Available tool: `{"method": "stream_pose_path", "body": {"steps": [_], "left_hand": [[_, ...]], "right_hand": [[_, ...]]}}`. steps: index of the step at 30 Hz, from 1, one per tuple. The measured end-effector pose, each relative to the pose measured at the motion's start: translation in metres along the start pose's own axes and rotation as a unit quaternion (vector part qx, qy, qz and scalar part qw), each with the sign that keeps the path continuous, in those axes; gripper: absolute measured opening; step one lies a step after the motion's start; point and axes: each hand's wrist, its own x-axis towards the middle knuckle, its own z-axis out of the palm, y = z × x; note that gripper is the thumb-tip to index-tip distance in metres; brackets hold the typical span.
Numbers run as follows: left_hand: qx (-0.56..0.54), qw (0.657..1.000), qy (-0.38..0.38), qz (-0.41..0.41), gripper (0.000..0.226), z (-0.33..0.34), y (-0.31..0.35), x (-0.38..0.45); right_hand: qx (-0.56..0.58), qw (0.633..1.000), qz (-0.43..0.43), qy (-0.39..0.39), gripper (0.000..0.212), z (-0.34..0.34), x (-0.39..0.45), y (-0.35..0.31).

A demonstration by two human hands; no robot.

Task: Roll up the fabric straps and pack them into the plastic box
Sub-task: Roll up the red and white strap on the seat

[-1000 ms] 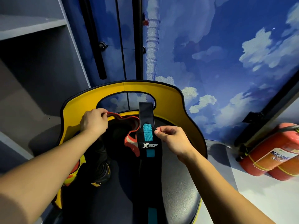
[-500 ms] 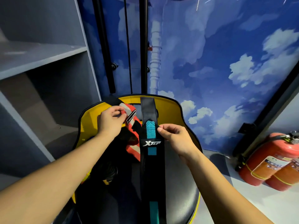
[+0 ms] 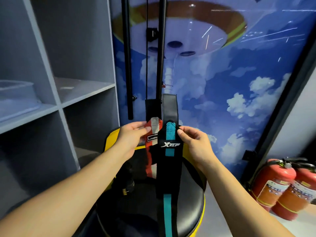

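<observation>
Progress is judged early: neither strap shows any rolled turns, and nothing appears packed. A grey shelf unit (image 3: 82, 93) stands at the left; on one shelf sits a translucent container (image 3: 17, 94), possibly the plastic box, though it is too blurred to confirm. It is well apart from the hands. Below the hands is a round black seat with a yellow back (image 3: 150, 202); two red fire extinguishers (image 3: 280, 187) stand on the floor at the right. The black strap with a teal stripe (image 3: 169, 158) hangs full length in front of the seat, its stiff upper tab standing upright above the hands. Just to its left, the red and grey strap (image 3: 153, 134) also hangs unrolled, partly behind the black one. Both forearms reach forward, hands level. The left hand (image 3: 131, 139) pinches the upper end of the red strap between thumb and fingers. The right hand (image 3: 193, 141) pinches the black strap's right edge beside the teal loop, remaining fingers loosely curled. Rolling and packing both remain.
</observation>
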Motion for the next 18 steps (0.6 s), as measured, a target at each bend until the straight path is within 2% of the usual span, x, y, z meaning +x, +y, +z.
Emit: {"method": "stream_pose_path", "body": {"steps": [11, 18], "left_hand": [[-0.085, 0.994, -0.058, 0.02, 0.017, 0.012, 0.052, -0.064], [-0.126, 0.989, -0.067, 0.027, 0.033, 0.017, 0.069, -0.072]], "right_hand": [[0.084, 0.996, -0.028, 0.03, 0.016, 0.036, -0.031, -0.057], [0.108, 0.993, -0.031, 0.036, 0.013, 0.054, -0.032, -0.075]]}}
